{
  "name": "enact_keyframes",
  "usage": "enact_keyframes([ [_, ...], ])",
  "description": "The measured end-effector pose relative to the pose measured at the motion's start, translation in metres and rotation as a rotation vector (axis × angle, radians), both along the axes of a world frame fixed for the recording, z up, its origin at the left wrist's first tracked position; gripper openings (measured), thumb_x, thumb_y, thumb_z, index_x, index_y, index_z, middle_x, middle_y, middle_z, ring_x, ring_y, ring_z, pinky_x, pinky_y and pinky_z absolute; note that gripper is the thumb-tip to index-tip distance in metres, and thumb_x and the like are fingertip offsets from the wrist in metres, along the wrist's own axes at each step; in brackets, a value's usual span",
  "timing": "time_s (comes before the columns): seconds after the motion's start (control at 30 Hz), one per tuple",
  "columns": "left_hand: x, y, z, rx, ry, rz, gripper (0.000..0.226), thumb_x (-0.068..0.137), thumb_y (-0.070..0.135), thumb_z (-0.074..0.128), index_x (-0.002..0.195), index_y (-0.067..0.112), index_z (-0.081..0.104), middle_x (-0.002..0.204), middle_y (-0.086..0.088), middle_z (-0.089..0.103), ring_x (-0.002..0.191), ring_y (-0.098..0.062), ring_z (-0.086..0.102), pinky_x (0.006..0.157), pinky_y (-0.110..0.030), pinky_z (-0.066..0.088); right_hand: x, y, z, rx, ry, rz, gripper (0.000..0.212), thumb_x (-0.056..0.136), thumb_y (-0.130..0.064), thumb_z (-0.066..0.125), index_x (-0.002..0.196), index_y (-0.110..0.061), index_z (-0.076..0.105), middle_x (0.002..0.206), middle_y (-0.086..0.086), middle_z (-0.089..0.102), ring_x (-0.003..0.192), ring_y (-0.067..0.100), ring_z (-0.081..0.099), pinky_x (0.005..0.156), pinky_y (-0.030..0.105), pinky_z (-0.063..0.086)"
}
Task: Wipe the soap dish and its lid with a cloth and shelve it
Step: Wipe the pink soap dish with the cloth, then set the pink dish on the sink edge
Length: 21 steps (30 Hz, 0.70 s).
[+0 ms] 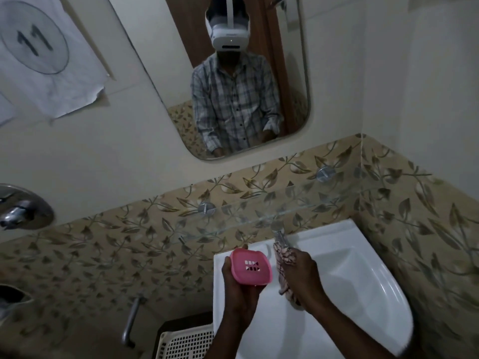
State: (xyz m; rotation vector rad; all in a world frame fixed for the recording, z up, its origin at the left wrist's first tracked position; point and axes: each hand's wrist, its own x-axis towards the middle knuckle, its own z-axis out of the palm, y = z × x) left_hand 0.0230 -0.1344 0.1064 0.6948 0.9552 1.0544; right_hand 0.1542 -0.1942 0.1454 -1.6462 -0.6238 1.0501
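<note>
A pink soap dish with small drain holes in its flat face is tilted up over the left rim of the white sink. My left hand grips it from below and from the left side. Just to its right, my right hand is closed around a crumpled patterned cloth, which hangs beside the dish's right edge. Whether the cloth touches the dish is unclear. I cannot tell whether the pink piece is the dish base or its lid. A clear glass shelf runs along the wall above the sink.
A chrome tap stands at the back of the sink, right behind the cloth. A mirror hangs above the shelf. A white slotted basket sits low on the left, beside a metal pipe. Chrome fittings stick out at far left.
</note>
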Motion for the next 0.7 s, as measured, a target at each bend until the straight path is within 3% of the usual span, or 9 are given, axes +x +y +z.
enact_keyframes([
  [0.1, 0.012, -0.01, 0.003, 0.019, 0.026, 0.029, 0.075, 0.088, 0.066, 0.041, 0.14, 0.013, 0.052, 0.125, -0.023, 0.061, 0.114, -0.034, 0.057, 0.094, -0.046, 0.047, -0.025, 0.002, -0.018, -0.013, -0.05, 0.127, 0.031, 0.102, -0.035, 0.048, 0.093, -0.012, 0.067, 0.049, 0.0, 0.056, 0.037, 0.02, 0.058, 0.038, 0.022, 0.041],
  [0.2, 0.0, -0.002, 0.002, -0.026, -0.063, 0.054, 0.072, 0.088, 0.068, 0.038, 0.134, 0.015, 0.056, 0.118, -0.018, 0.067, 0.109, -0.032, 0.062, 0.092, -0.047, 0.049, -0.012, -0.006, -0.014, 0.012, 0.104, 0.233, 0.031, 0.095, -0.041, 0.06, 0.088, -0.013, 0.073, 0.052, 0.017, 0.064, 0.04, 0.025, 0.06, 0.041, 0.025, 0.043],
  [0.27, -0.011, 0.002, -0.002, -0.048, -0.112, 0.046, 0.063, 0.091, 0.066, 0.036, 0.129, 0.022, 0.059, 0.115, -0.014, 0.069, 0.106, -0.033, 0.062, 0.089, -0.051, 0.049, 0.015, -0.011, -0.012, 0.071, 0.173, 0.156, 0.025, 0.091, -0.036, 0.067, 0.088, -0.012, 0.075, 0.06, 0.023, 0.069, 0.044, 0.027, 0.06, 0.044, 0.028, 0.044],
  [0.33, -0.017, 0.006, -0.005, -0.09, -0.158, 0.032, 0.061, 0.089, 0.064, 0.045, 0.132, 0.023, 0.059, 0.112, -0.013, 0.068, 0.101, -0.033, 0.061, 0.088, -0.055, 0.049, 0.031, -0.013, -0.009, 0.051, 0.134, 0.096, 0.029, 0.089, -0.036, 0.068, 0.088, -0.007, 0.073, 0.061, 0.025, 0.068, 0.044, 0.028, 0.061, 0.047, 0.033, 0.046],
  [0.43, -0.003, 0.006, 0.004, -0.195, -0.068, -0.05, 0.077, 0.071, 0.072, 0.061, 0.135, 0.03, 0.057, 0.129, -0.008, 0.058, 0.112, -0.03, 0.056, 0.089, -0.053, 0.048, 0.026, -0.014, -0.008, 0.013, 0.001, 0.171, 0.016, 0.091, -0.041, 0.066, 0.09, -0.028, 0.076, 0.067, 0.019, 0.073, 0.048, 0.028, 0.067, 0.044, 0.032, 0.048],
  [0.53, 0.02, -0.001, 0.012, -0.311, 0.199, -0.171, 0.089, 0.075, 0.083, 0.049, 0.146, 0.029, 0.044, 0.156, -0.012, 0.035, 0.136, -0.036, 0.041, 0.095, -0.053, 0.045, 0.014, -0.015, -0.012, 0.031, -0.024, 0.172, 0.011, 0.092, -0.041, 0.065, 0.093, -0.035, 0.074, 0.067, 0.011, 0.075, 0.056, 0.028, 0.073, 0.045, 0.031, 0.053],
  [0.63, 0.043, -0.005, 0.007, -0.185, 0.649, -0.219, 0.102, 0.061, 0.087, 0.056, 0.139, 0.022, 0.046, 0.142, -0.025, 0.045, 0.123, -0.04, 0.048, 0.075, -0.034, 0.048, 0.014, -0.018, -0.029, -0.014, 0.046, 0.118, 0.019, 0.091, -0.048, 0.063, 0.093, -0.032, 0.073, 0.065, 0.015, 0.073, 0.053, 0.035, 0.071, 0.045, 0.036, 0.054],
  [0.7, 0.06, -0.001, 0.008, -0.041, 0.932, -0.173, 0.096, 0.056, 0.086, 0.06, 0.133, 0.031, 0.046, 0.129, -0.014, 0.045, 0.121, -0.035, 0.044, 0.09, -0.038, 0.046, 0.024, -0.018, -0.049, -0.038, 0.095, -0.032, 0.015, 0.092, -0.041, 0.064, 0.096, -0.031, 0.075, 0.067, 0.01, 0.076, 0.053, 0.029, 0.072, 0.05, 0.037, 0.059],
])
